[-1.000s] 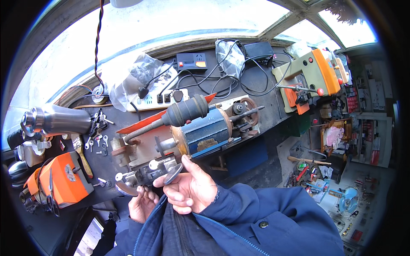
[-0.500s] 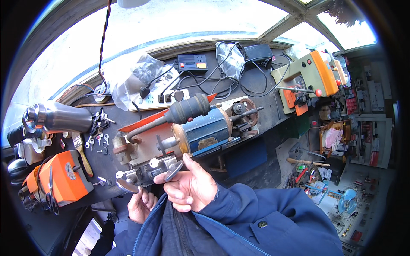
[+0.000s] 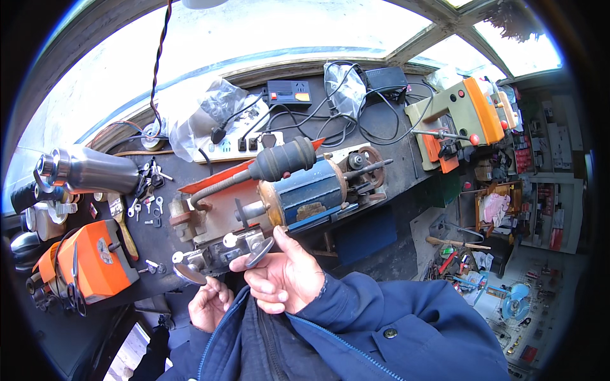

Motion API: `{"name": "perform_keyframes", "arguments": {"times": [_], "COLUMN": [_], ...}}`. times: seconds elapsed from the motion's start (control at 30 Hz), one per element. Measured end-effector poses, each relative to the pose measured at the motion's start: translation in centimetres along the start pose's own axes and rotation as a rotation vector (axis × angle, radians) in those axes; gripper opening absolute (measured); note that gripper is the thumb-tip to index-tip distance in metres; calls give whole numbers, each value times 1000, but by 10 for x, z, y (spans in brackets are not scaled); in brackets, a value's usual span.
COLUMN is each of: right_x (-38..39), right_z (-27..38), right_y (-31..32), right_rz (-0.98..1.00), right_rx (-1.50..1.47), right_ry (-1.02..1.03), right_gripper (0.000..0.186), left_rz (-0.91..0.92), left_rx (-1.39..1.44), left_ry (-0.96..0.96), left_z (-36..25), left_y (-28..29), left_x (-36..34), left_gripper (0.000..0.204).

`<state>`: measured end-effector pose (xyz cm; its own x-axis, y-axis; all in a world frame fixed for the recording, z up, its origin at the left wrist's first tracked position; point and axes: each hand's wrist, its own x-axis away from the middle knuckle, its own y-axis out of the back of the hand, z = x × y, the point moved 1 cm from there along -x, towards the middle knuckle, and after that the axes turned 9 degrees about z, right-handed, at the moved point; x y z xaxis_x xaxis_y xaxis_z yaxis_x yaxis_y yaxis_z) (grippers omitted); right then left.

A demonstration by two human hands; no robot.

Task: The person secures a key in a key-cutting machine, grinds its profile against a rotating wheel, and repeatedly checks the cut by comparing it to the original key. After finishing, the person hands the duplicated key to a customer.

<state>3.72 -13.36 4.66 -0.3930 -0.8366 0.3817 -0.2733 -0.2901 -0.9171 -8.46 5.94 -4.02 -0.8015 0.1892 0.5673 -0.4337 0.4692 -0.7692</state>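
A key-cutting machine with a blue motor [image 3: 311, 195] stands on the dark bench before me. Two small vises at its near side each hold a silver key, a left key [image 3: 178, 256] and a right key [image 3: 231, 240]. My right hand [image 3: 286, 276] grips the right vise's round, flat clamp knob [image 3: 260, 252], thumb at its upper edge and index finger at its lower side. Just below the left clamp knob [image 3: 189, 275] is my left hand [image 3: 210, 307], loosely curled with its fingers a little apart; whether a fingertip touches the knob's edge is hard to see.
Left on the bench are an orange machine [image 3: 95, 260] with scissors, a brush [image 3: 124, 230], loose keys [image 3: 152, 206] and a steel flask [image 3: 95, 170]. A power strip [image 3: 235, 147] and cables lie behind. A green-and-orange machine [image 3: 454, 120] stands at the right end.
My left hand has drawn slightly down from the left clamp knob and its fingers have loosened. The right hand stays on its knob. The view has shifted slightly.
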Motion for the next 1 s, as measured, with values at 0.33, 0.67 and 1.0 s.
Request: {"name": "perform_keyframes", "arguments": {"times": [0.33, 0.67, 1.0], "right_x": [0, -1, 0], "right_z": [1, 2, 5], "right_y": [-1, -1, -6], "right_rz": [4, 7, -4], "right_rx": [-10, 9, 21], "right_ry": [1, -22, -35], "right_gripper": [89, 89, 91], "left_rz": [91, 119, -7], "left_rx": [-111, -84, -50], "left_ry": [-65, -105, -22], "left_z": [10, 12, 6], "left_y": [16, 12, 0], "left_x": [0, -2, 2], "left_gripper": [11, 14, 7]}}
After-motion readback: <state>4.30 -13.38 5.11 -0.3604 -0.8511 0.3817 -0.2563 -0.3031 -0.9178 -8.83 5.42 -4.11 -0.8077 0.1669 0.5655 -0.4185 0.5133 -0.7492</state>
